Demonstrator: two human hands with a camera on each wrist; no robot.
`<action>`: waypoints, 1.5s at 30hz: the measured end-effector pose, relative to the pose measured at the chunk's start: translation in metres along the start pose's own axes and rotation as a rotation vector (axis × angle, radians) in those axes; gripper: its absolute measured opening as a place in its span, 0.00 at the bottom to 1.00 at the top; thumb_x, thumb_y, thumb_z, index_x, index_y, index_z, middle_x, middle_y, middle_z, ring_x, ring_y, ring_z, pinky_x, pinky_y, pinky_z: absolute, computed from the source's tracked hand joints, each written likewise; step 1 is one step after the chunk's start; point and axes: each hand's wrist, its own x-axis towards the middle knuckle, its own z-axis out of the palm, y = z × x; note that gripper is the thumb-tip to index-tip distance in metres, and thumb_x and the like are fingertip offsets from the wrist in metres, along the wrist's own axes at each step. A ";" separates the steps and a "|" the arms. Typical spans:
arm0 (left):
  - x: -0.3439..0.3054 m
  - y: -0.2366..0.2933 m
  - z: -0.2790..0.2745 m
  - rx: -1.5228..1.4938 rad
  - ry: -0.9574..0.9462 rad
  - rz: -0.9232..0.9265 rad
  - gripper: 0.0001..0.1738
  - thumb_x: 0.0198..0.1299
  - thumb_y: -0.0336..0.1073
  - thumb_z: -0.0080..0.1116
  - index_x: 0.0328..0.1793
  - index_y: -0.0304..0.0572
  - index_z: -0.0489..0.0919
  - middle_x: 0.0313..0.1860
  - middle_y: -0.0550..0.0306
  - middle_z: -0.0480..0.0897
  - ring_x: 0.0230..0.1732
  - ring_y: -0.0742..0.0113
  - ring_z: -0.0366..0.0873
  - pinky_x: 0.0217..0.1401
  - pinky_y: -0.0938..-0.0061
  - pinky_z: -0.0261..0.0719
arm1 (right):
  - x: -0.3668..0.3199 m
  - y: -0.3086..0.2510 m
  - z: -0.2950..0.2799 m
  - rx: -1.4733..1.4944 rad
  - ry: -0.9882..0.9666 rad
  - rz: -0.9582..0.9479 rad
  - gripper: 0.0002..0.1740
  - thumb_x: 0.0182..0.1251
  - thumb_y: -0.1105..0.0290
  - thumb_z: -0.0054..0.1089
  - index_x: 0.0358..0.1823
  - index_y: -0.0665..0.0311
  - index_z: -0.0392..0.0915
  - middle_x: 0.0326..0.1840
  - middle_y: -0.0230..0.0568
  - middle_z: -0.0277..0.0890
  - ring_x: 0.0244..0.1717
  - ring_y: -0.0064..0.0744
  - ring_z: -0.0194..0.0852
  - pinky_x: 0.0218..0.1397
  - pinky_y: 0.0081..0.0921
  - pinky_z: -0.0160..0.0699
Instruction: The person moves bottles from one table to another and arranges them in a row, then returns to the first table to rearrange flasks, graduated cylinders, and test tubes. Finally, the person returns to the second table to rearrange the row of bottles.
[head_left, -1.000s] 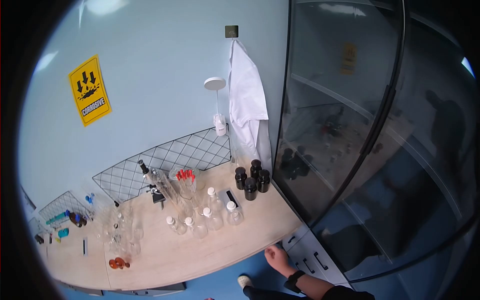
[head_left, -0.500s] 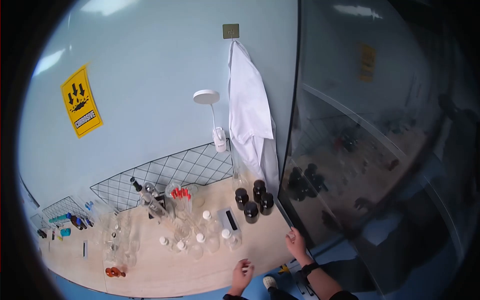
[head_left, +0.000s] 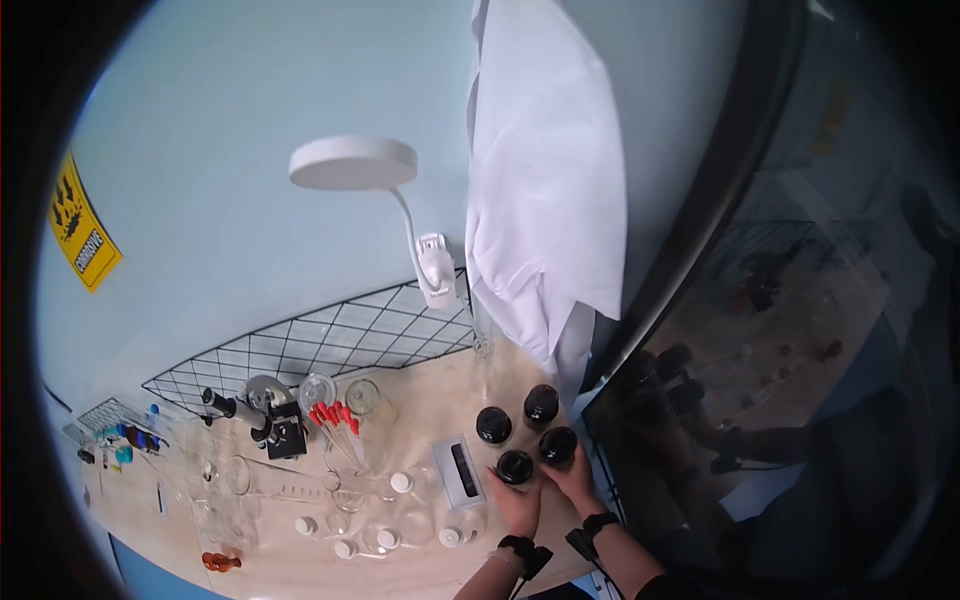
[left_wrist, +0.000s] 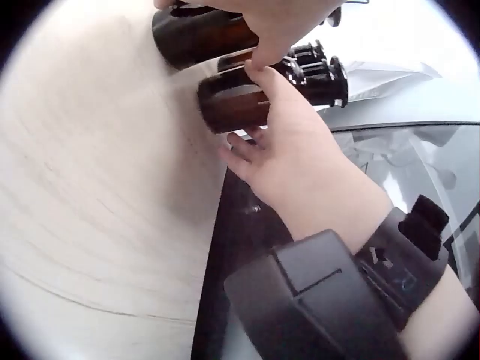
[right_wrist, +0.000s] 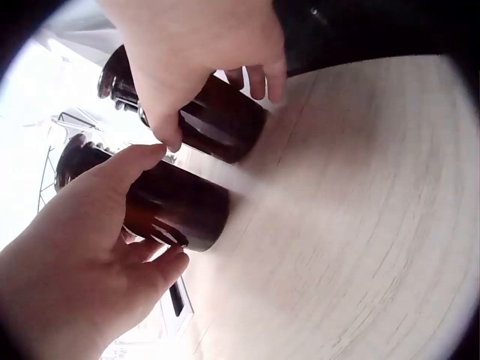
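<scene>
Atop bench (head_left: pixel 425 400), left hand (head_left: pixel 520 505) and right hand (head_left: pixel 577 482) clasp brown bottles (head_left: pixel 515 466).

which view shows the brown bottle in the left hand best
The right wrist view: the brown bottle fills mid-frame, its side and base plain, the left hand curled round it. The head view shows it small, mostly its black cap. The left wrist view catches only part of it at the top edge.

Bare left hand (head_left: pixel 520 506), right hand (head_left: pixel 577 483), black wrist straps (head_left: pixel 598 524), dark sleeve (head_left: pixel 672 588)
</scene>
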 end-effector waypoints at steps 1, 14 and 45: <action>0.003 0.001 0.000 -0.017 0.015 -0.024 0.54 0.40 0.40 0.71 0.69 0.25 0.51 0.62 0.31 0.64 0.64 0.42 0.62 0.67 0.63 0.58 | 0.002 0.001 0.002 0.023 -0.032 0.042 0.44 0.38 0.66 0.75 0.60 0.66 0.63 0.54 0.50 0.71 0.57 0.44 0.69 0.59 0.34 0.68; -0.038 -0.016 -0.038 -0.178 -0.204 0.044 0.41 0.36 0.38 0.74 0.59 0.41 0.67 0.49 0.47 0.77 0.51 0.53 0.77 0.53 0.67 0.73 | -0.053 0.007 -0.023 0.222 0.108 0.178 0.28 0.37 0.67 0.75 0.43 0.68 0.74 0.40 0.42 0.79 0.42 0.33 0.79 0.48 0.30 0.74; -0.305 -0.166 -0.638 -0.039 -0.257 0.324 0.22 0.41 0.27 0.70 0.45 0.35 0.76 0.40 0.55 0.80 0.39 0.69 0.77 0.43 0.76 0.76 | -0.659 -0.244 0.056 0.132 -0.240 0.019 0.40 0.37 0.58 0.78 0.54 0.62 0.69 0.48 0.42 0.75 0.51 0.34 0.75 0.54 0.28 0.73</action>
